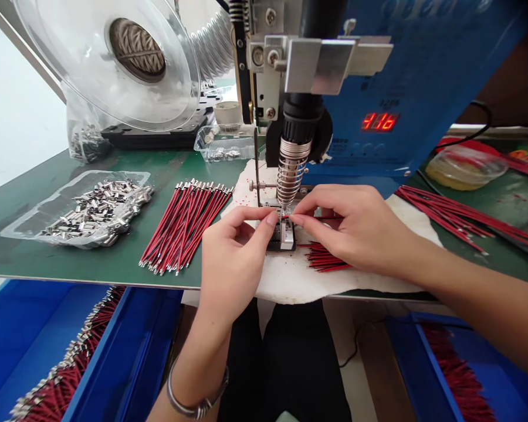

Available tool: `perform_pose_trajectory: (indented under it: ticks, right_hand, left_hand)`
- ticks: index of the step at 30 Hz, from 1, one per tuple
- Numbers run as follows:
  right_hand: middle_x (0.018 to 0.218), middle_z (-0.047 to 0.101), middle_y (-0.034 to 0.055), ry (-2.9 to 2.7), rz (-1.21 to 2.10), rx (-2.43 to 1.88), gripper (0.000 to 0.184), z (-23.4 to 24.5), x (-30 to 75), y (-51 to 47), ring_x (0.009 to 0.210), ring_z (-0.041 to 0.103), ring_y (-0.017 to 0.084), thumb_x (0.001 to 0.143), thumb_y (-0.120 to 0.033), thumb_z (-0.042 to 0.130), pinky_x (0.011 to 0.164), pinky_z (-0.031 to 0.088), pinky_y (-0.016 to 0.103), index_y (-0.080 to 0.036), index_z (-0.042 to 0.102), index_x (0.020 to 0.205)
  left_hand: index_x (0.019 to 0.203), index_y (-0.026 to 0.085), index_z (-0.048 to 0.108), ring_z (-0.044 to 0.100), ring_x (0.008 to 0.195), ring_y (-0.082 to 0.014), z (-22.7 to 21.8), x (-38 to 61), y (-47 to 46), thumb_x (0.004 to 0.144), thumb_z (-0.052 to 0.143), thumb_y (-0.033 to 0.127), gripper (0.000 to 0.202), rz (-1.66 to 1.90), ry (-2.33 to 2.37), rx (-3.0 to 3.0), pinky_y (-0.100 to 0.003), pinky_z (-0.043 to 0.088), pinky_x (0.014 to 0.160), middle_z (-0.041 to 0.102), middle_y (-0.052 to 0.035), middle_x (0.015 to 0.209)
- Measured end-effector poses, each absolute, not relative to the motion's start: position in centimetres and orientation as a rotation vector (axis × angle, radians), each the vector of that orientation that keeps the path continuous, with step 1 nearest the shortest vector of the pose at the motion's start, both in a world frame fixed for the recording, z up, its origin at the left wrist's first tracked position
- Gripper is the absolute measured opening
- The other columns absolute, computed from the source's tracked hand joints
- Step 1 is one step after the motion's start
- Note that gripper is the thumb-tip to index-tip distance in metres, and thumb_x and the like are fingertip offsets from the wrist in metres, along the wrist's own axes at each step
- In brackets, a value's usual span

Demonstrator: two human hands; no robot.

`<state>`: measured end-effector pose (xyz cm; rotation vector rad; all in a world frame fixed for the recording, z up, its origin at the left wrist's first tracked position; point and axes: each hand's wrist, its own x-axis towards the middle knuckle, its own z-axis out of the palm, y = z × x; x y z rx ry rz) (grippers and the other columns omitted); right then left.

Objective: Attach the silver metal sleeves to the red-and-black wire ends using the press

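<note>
Under the spring-wrapped soldering iron (293, 170) of a bench machine, both hands meet at a small metal fixture (287, 235). My right hand (352, 225) pinches a red-and-black wire (330, 217), whose end reaches the fixture below the iron tip. My left hand (237, 252) is closed in a pinch just left of the tip; whatever lies between its finger and thumb is hidden. Partly beneath my right hand lies a bundle of red-and-black wires (323, 258). Left of my left hand is a pile of wires with metal ends (185, 225).
A clear plastic tray (22, 231) of small metal connectors stands at left, near a large clear reel (83, 64). The blue machine housing (356, 146) rises behind. More wires (449, 217) lie at right. Below the bench are blue bins (127, 346) with wires.
</note>
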<state>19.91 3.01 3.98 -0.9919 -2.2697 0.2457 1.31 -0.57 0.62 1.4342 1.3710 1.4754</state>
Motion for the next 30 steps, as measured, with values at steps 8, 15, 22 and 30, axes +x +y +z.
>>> perform_pose_trajectory:
  ticks: [8,15,22,30]
  right_hand:
    - [0.080,0.073,0.0005,-2.270,0.244,-1.011,0.011,3.90,19.90,2.94,0.068,0.063,0.014,0.093,-0.021,0.063,0.061,0.042,0.028,-0.020,0.072,0.087]
    - [0.080,0.073,-0.0001,-2.277,0.230,-1.013,0.010,3.79,19.87,3.02,0.065,0.060,0.013,0.094,-0.021,0.064,0.058,0.041,0.028,-0.020,0.072,0.087]
    - [0.080,0.073,0.0004,-2.275,0.227,-1.008,0.010,3.75,20.02,2.92,0.064,0.061,0.014,0.094,-0.021,0.063,0.058,0.042,0.029,-0.020,0.071,0.087]
    - [0.080,0.073,0.0001,-2.272,0.226,-1.002,0.010,3.77,20.05,3.01,0.065,0.062,0.014,0.094,-0.022,0.064,0.058,0.041,0.029,-0.020,0.071,0.087]
  left_hand:
    - [0.092,0.019,0.080,0.064,0.070,-0.0161,0.36,1.24,-0.49,0.086,0.077,0.036,0.019,1.489,1.368,1.425,-0.025,0.046,0.059,0.075,-0.0048,0.082]
    - [0.092,0.020,0.081,0.065,0.072,-0.0172,0.47,1.32,-0.49,0.087,0.075,0.036,0.018,1.486,1.352,1.429,-0.025,0.047,0.058,0.076,-0.0053,0.083]
    - [0.089,0.020,0.081,0.065,0.071,-0.0174,0.52,1.29,-0.52,0.086,0.076,0.036,0.017,1.485,1.372,1.435,-0.025,0.047,0.057,0.076,-0.0053,0.082]
    - [0.092,0.019,0.081,0.065,0.072,-0.0177,0.53,1.25,-0.54,0.088,0.074,0.036,0.019,1.475,1.364,1.443,-0.025,0.046,0.057,0.076,-0.0059,0.084]
